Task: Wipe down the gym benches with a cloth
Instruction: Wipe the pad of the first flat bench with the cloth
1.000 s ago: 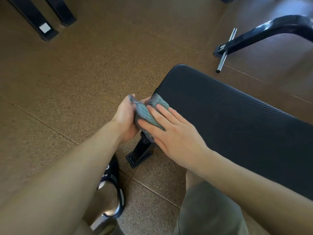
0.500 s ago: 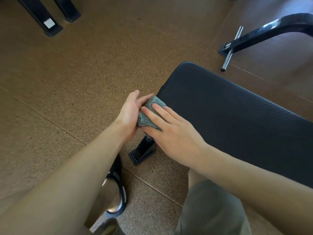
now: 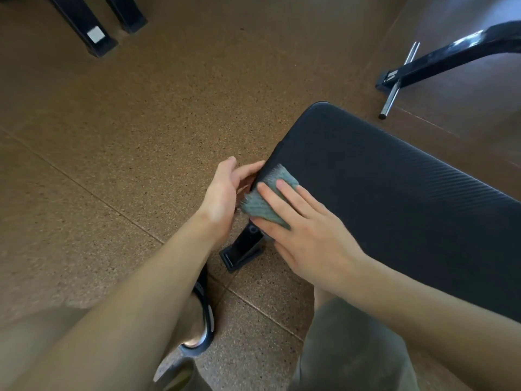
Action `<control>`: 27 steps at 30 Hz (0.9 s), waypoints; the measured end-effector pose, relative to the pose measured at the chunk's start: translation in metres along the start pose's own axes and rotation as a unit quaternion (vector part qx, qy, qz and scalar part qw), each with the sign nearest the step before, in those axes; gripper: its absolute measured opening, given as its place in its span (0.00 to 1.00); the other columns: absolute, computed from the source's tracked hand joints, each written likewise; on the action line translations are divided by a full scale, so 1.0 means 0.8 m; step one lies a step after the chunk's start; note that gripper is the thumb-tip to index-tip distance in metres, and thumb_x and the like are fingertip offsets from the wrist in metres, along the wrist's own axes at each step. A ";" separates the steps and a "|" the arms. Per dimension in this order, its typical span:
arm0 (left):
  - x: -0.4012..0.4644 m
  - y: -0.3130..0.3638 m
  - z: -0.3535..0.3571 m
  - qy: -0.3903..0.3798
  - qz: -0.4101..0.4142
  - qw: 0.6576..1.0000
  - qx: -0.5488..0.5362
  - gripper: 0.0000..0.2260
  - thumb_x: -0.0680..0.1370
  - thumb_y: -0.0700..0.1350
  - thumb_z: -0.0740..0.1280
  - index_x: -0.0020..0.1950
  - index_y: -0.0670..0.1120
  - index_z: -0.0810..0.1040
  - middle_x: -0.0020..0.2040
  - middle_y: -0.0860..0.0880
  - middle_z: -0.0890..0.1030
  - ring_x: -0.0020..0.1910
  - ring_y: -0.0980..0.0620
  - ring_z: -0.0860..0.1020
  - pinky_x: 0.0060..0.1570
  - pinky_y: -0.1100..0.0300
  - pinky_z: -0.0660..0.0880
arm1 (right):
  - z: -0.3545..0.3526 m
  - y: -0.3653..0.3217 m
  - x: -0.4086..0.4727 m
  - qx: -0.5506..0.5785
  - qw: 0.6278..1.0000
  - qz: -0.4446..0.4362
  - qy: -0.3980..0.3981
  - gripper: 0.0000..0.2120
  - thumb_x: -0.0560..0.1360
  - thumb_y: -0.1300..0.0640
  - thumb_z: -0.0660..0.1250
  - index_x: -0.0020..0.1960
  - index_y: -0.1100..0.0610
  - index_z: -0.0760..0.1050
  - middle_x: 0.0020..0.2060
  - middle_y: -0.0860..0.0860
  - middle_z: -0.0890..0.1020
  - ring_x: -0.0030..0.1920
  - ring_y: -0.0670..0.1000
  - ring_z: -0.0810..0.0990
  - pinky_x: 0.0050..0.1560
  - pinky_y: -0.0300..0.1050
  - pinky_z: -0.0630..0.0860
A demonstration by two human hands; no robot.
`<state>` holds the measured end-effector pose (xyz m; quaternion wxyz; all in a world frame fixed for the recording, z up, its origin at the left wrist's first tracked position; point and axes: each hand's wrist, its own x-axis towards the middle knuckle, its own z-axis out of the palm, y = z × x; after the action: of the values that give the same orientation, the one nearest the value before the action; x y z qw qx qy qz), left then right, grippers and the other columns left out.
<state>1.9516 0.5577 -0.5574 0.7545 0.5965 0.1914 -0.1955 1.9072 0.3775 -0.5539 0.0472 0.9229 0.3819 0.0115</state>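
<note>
A black padded gym bench (image 3: pixel 394 187) runs from the centre to the right edge. A folded grey-green cloth (image 3: pixel 262 206) lies over the bench's near left corner. My right hand (image 3: pixel 304 232) presses flat on the cloth with straight fingers. My left hand (image 3: pixel 225 190) is just left of the cloth, beside the bench's end edge, fingers relaxed, their tips by the pad's edge. Whether it touches the cloth is hidden by the hand itself.
A black bench foot (image 3: pixel 242 251) stands on the brown speckled floor (image 3: pixel 127 150) below my hands. Black frame legs (image 3: pixel 95 38) stand at the top left. A curved black frame (image 3: pixel 451 56) with a metal pin (image 3: pixel 397 80) lies top right. My sandalled foot (image 3: pixel 203 320) is near.
The cloth moved from between both hands onto the bench's corner. My right hand now presses it flat on the pad, and my left hand has opened and drawn slightly away.
</note>
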 end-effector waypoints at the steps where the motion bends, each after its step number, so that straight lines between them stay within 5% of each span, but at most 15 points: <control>1: -0.001 0.001 0.000 -0.001 -0.004 1.000 -0.014 0.28 0.87 0.57 0.45 0.67 0.47 0.81 0.60 0.47 0.86 0.62 0.51 0.82 0.68 0.52 0.74 | 0.000 -0.005 0.015 0.010 1.000 0.011 0.009 0.23 0.83 0.51 0.55 0.78 0.47 0.67 0.81 0.57 0.57 0.81 0.61 0.55 0.81 0.58 0.51; 6: -0.002 -0.001 0.001 -0.003 -0.001 1.000 -0.027 0.29 0.86 0.57 0.44 0.67 0.47 0.81 0.57 0.51 0.87 0.59 0.55 0.83 0.63 0.58 0.73 | 0.006 -0.001 -0.021 0.021 0.999 0.028 -0.014 0.28 0.81 0.55 0.63 0.80 0.48 0.62 0.81 0.57 0.56 0.81 0.59 0.54 0.80 0.58 0.56; 9: -0.001 -0.006 -0.003 -0.019 0.013 0.999 -0.022 0.30 0.86 0.57 0.43 0.70 0.46 0.79 0.65 0.52 0.83 0.68 0.56 0.77 0.73 0.57 0.65 | 0.003 0.020 -0.091 -0.007 0.999 0.016 -0.035 0.32 0.77 0.59 0.68 0.79 0.50 0.64 0.81 0.58 0.59 0.80 0.61 0.57 0.77 0.60 0.60; 16: 0.002 -0.011 -0.006 -0.009 0.015 0.999 -0.042 0.29 0.87 0.56 0.43 0.68 0.47 0.80 0.65 0.50 0.83 0.69 0.54 0.77 0.76 0.52 0.64 | -0.013 0.032 -0.012 0.038 0.998 -0.010 -0.056 0.27 0.83 0.46 0.48 0.82 0.42 0.54 0.83 0.52 0.52 0.82 0.55 0.48 0.81 0.54 0.48; 21: 0.003 -0.015 0.005 0.058 0.038 0.996 -0.055 0.25 0.87 0.53 0.44 0.62 0.50 0.80 0.62 0.51 0.84 0.64 0.57 0.80 0.73 0.57 0.68 | -0.013 0.034 0.073 0.118 0.989 0.087 -0.009 0.27 0.82 0.48 0.47 0.79 0.49 0.65 0.79 0.56 0.64 0.81 0.56 0.58 0.79 0.56 0.57; 27: 0.010 -0.019 0.013 0.116 0.039 0.992 -0.032 0.26 0.88 0.51 0.46 0.55 0.43 0.83 0.54 0.46 0.87 0.58 0.52 0.83 0.62 0.59 0.75 | -0.011 -0.002 -0.032 0.098 0.990 0.089 -0.046 0.27 0.83 0.48 0.51 0.82 0.48 0.56 0.81 0.54 0.58 0.82 0.54 0.53 0.80 0.55 0.55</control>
<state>1.9512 0.5438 -0.5715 0.7526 0.5979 0.2609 -0.0892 1.8871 0.3610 -0.5452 -0.0269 0.9530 0.2947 -0.0644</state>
